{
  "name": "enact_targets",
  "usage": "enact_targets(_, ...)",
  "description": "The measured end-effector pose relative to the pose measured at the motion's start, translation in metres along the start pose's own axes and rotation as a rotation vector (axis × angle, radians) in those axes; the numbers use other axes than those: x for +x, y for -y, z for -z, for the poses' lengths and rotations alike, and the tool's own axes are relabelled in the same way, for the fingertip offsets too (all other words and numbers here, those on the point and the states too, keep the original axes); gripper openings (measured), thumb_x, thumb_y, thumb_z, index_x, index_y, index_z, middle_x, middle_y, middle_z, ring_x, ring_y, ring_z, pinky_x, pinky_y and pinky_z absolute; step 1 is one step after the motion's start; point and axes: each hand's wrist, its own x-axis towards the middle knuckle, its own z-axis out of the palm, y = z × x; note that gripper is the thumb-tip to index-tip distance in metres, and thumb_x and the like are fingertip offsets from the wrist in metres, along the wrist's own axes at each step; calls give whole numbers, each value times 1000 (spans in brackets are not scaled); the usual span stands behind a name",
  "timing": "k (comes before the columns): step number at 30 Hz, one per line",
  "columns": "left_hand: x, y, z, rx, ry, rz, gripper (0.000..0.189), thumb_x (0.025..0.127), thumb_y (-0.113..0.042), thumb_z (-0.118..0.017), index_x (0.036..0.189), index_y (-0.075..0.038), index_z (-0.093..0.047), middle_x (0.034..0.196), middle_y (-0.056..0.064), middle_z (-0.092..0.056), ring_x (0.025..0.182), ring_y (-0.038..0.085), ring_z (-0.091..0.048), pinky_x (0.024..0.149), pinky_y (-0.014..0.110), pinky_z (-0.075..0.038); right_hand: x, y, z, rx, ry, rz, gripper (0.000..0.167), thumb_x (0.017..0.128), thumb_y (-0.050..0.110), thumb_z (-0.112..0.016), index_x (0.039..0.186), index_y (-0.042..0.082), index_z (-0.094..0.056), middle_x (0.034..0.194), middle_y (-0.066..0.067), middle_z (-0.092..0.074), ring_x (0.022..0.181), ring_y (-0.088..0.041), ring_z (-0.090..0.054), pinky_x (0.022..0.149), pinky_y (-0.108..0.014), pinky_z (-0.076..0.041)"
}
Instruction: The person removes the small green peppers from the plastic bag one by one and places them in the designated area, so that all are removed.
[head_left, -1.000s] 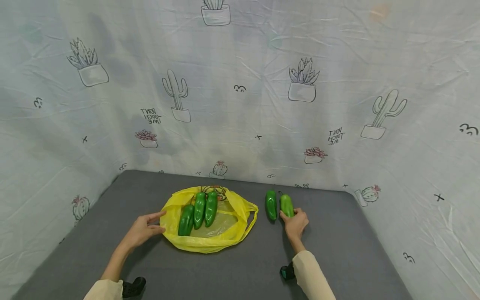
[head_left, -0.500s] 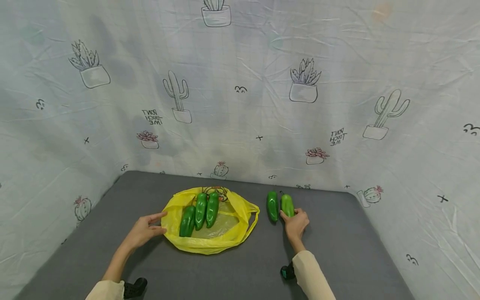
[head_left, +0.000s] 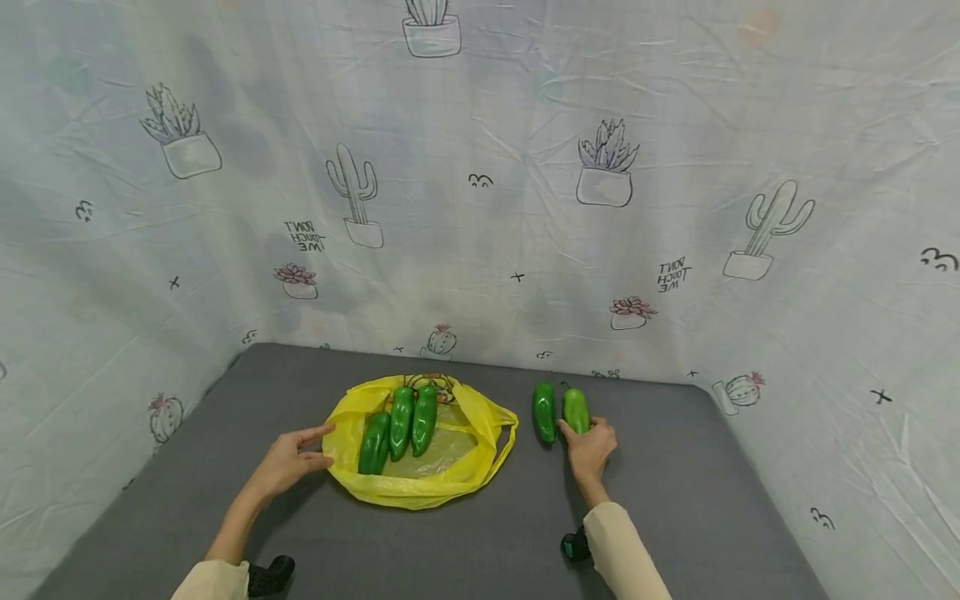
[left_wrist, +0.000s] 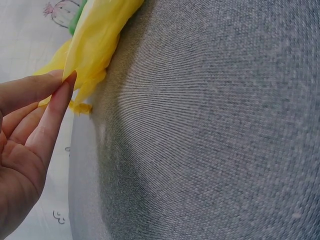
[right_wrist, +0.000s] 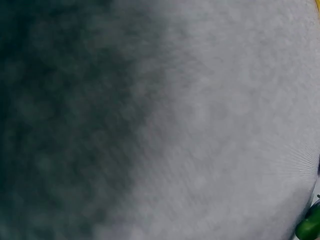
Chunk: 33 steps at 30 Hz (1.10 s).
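A yellow plastic bag (head_left: 457, 479) lies with its mouth spread on the grey table. Inside it, toward the left, are three dark green peppers (head_left: 401, 423). My left hand (head_left: 279, 463) pinches the bag's left edge between thumb and fingers, which the left wrist view shows closely at the bag (left_wrist: 95, 37). Right of the bag, my right hand (head_left: 591, 450) grips the lower end of a light green pepper (head_left: 575, 407) with a thin stem. Another dark green pepper (head_left: 544, 412) lies just left of it. The right hand is out of the right wrist view; a green pepper (right_wrist: 308, 226) shows at its corner.
The grey table (head_left: 450, 550) ends at a white curtain (head_left: 480, 225) printed with cactus drawings, which hangs behind and along both sides. Bag handles (head_left: 504, 433) loop out toward the right. Each wrist wears a black device.
Almost nothing differs. The left hand stays on the bag's edge and the right hand on the light green pepper; the whole head view has shifted slightly.
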Motion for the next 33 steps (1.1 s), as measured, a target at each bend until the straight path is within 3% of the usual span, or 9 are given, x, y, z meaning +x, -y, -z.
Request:
enact_targets(10, 1, 1, 3, 32, -6, -27, 60, 89, -10, -68, 141, 7, -42, 142, 37, -34, 107, 39, -61, 83, 45, -54, 6, 5, 1, 55, -61, 14, 61, 66, 14, -89, 110, -18, -61, 94, -30, -60, 89, -41, -52, 86, -52, -40)
enact_targets(14, 1, 1, 3, 45, -7, -16, 60, 89, -10, -67, 141, 6, -42, 143, 36, -34, 108, 39, -61, 83, 44, -54, 7, 8, 5, 121, -125, 9, 51, 66, 9, -87, 104, -16, -64, 92, -29, -60, 87, -43, -55, 85, -53, -42)
enact_targets(19, 0, 0, 2, 53, -18, -20, 60, 88, -9, -68, 140, 7, -43, 142, 37, -35, 107, 39, -61, 82, 44, -54, 7, 8, 11, 226, -183, 71, 32, 70, 1, -83, 96, -12, -70, 89, -28, -65, 83, -42, -61, 82, -52, -45)
enact_targets(22, -1, 0, 2, 43, -13, -28, 61, 88, -9, -69, 140, 9, -42, 142, 37, -34, 107, 39, -61, 82, 43, -55, 5, 10, 15, 276, -194, 93, 26, 73, 1, -82, 95, -9, -72, 87, -25, -68, 79, -39, -66, 78, -45, -51)
enact_targets(25, 0, -1, 3, 32, -10, -29, 61, 88, -8, -69, 140, 9, -42, 143, 36, -34, 107, 39, -61, 81, 41, -55, 1, 14, 17, 332, -180, 81, 25, 75, 1, -80, 97, -8, -72, 89, -23, -70, 79, -36, -69, 70, -24, -54)
enact_targets(28, 0, -1, 3, 30, -10, -27, 61, 88, -8, -69, 140, 9, -41, 143, 36, -34, 107, 38, -62, 82, 41, -55, -6, 19, 18, 383, -161, 58, 26, 77, 2, -79, 100, -8, -71, 93, -23, -70, 80, -33, -70, 65, -7, -48)
enact_targets(33, -1, -2, 0, 23, -4, -15, 61, 88, -8, -68, 140, 9, -41, 143, 37, -33, 107, 38, -62, 83, 43, -54, -18, 24, 20, 433, -125, 52, 28, 78, 3, -79, 102, -8, -70, 91, -22, -70, 73, -11, -67, 63, -4, -45)
